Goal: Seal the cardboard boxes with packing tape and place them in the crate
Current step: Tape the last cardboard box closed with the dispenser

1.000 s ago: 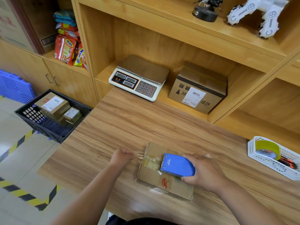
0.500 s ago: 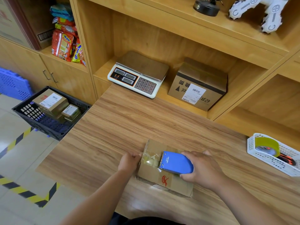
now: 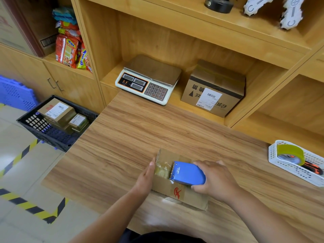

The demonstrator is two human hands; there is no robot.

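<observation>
The small cardboard box lies flat on the wooden table, near its front edge and between the person's two forearms, which reach in from the bottom of the view. The left hand stands on its edge against the box's left side, fingers straight and together, pointing away from the body and pressing flat on the cardboard where a wrinkled strip of clear tape runs over the top face. The right hand comes in from the right with the wrist bent slightly inward; its fingers and thumb are curled round the rear of a blue tape dispenser, which rests on top of the box with its toothed front edge facing left, at the end of the tape strip (whether the tape is already cut there cannot be told). The black crate sits on the floor well to the left of the table, holding a larger labelled box and a smaller one beside it. At the table's right edge a white basket holds a yellow-green tape roll and an orange-and-black cutter. On the shelf behind stand a weighing scale and a bigger carton.
</observation>
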